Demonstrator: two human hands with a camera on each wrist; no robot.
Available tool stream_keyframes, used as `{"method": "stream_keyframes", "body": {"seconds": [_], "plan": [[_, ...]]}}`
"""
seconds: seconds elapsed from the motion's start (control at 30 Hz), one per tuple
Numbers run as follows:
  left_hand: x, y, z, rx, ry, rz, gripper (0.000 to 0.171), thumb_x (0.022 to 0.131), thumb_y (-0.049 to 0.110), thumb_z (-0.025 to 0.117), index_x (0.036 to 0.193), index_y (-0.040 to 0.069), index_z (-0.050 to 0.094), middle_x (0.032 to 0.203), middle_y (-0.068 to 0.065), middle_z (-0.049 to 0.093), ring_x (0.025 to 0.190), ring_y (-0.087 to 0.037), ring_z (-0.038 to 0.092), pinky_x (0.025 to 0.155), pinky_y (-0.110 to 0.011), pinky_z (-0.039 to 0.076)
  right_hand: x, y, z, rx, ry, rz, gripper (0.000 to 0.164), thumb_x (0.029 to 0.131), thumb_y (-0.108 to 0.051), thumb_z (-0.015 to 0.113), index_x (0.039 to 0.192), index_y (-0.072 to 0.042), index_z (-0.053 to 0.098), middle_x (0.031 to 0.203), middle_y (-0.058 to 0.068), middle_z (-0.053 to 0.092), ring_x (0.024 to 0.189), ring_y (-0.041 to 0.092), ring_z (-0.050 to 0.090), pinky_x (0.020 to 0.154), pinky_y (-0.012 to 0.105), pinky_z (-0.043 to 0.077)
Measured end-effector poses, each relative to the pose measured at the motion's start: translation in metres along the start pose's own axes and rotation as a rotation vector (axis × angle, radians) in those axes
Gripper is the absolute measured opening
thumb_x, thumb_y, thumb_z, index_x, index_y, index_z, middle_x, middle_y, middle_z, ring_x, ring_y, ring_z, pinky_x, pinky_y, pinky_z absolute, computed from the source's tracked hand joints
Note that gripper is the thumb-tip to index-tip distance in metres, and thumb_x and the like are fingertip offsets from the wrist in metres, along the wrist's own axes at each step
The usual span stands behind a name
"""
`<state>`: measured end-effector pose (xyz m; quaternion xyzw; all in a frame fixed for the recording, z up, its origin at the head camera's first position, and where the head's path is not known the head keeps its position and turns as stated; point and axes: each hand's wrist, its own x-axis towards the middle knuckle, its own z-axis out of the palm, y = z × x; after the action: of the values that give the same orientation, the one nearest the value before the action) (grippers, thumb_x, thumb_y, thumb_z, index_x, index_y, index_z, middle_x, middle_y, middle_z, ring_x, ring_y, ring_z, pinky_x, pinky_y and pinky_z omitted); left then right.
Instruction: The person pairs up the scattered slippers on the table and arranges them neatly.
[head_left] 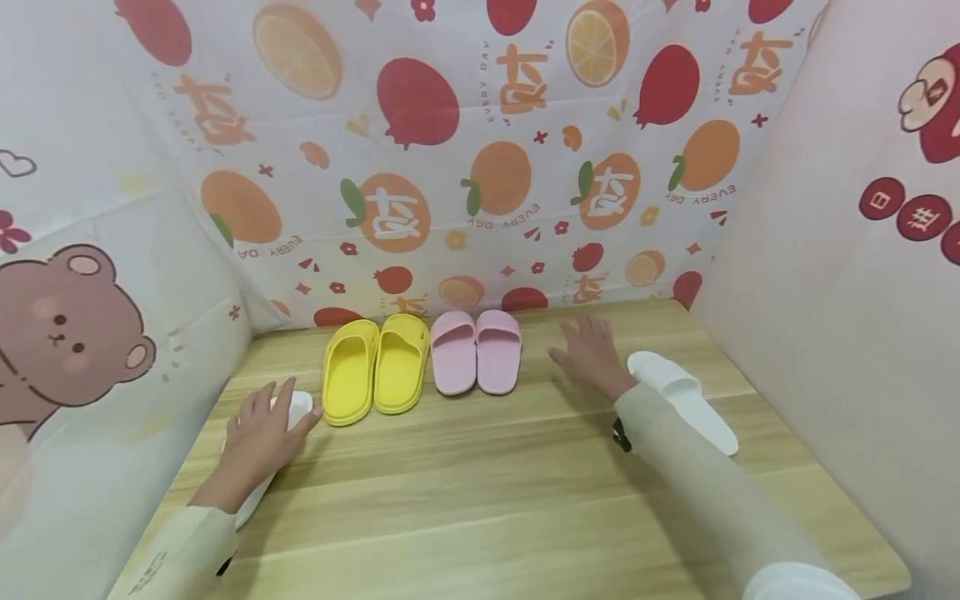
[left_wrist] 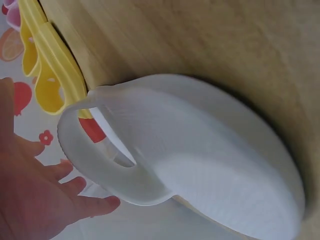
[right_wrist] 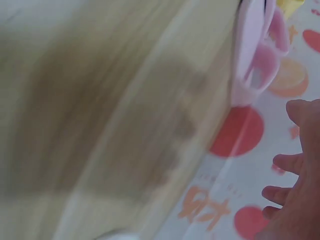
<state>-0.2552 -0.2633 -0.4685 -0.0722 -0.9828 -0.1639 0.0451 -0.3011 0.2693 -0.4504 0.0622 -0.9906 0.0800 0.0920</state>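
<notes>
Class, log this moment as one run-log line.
left hand: over left white slipper | right hand: empty, between pink slippers and right white slipper | yellow slippers: beside pink slippers

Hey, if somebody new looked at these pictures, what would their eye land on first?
Probably the bright yellow slippers, side by side near the back of the wooden table, with the pink slippers just to their right. Next, likely the white slippers lying apart: one on the left, partly hidden by the left hand in the head view, the other slanted on the right.
</notes>
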Motion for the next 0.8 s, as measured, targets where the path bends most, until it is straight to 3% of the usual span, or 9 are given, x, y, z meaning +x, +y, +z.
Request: {"method": "stream_keyframes", "body": {"seconds": [0.13,0.33,0.53,0.67,0.8], "plan": [[-0.011,-0.008,-0.002,0.007,-0.007,-0.015,0.085,0.094,0.064,0.036,0.152,0.007,0.013,0.146,-0.036,0.015,0.128,-0.058,0.014,0.088,-0.078,0.012,-0.011,0.024,0.007,-0.028,0.021,-0.002,0.061,0.093,-0.049,0.051,0.136,-0.006,0.047,0.145,0.025,0.031,0.138,0.043,0.019,0.11,0.064,0.004],[-0.01,-0.011,-0.007,-0.003,-0.017,-0.023,0.086,0.094,0.066,0.031,0.153,0.007,0.01,0.148,-0.035,0.012,0.13,-0.058,0.012,0.089,-0.076,0.014,-0.048,0.068,0.007,-0.083,0.069,-0.006,0.065,0.091,-0.047,0.057,0.137,-0.004,0.044,0.14,0.028,0.036,0.134,0.047,0.023,0.107,0.069,0.005],[-0.017,-0.023,-0.013,0.0,-0.01,-0.058,0.09,0.092,0.069,0.032,0.152,0.006,0.013,0.149,-0.034,0.013,0.13,-0.057,0.012,0.09,-0.077,0.014,-0.083,0.094,0.003,-0.096,0.138,0.02,0.066,0.087,-0.045,0.061,0.135,-0.004,0.045,0.131,0.029,0.043,0.125,0.048,0.033,0.098,0.07,0.021],[-0.02,-0.025,-0.012,0.002,-0.05,-0.069,0.09,0.092,0.07,0.031,0.152,0.006,0.012,0.15,-0.034,0.011,0.131,-0.057,0.011,0.089,-0.077,0.016,-0.1,0.108,0.003,-0.049,0.176,0.058,0.059,0.087,-0.044,0.062,0.124,0.001,0.051,0.122,0.028,0.048,0.117,0.049,0.039,0.089,0.069,0.024],[-0.028,-0.029,-0.01,-0.011,-0.084,-0.086,0.089,0.093,0.068,0.029,0.151,0.003,0.015,0.149,-0.034,0.008,0.131,-0.057,0.009,0.088,-0.078,0.017,-0.111,0.114,0.003,0.024,0.144,0.101,0.059,0.087,-0.045,0.061,0.122,0.002,0.052,0.121,0.027,0.048,0.115,0.049,0.038,0.087,0.067,0.024]]}}
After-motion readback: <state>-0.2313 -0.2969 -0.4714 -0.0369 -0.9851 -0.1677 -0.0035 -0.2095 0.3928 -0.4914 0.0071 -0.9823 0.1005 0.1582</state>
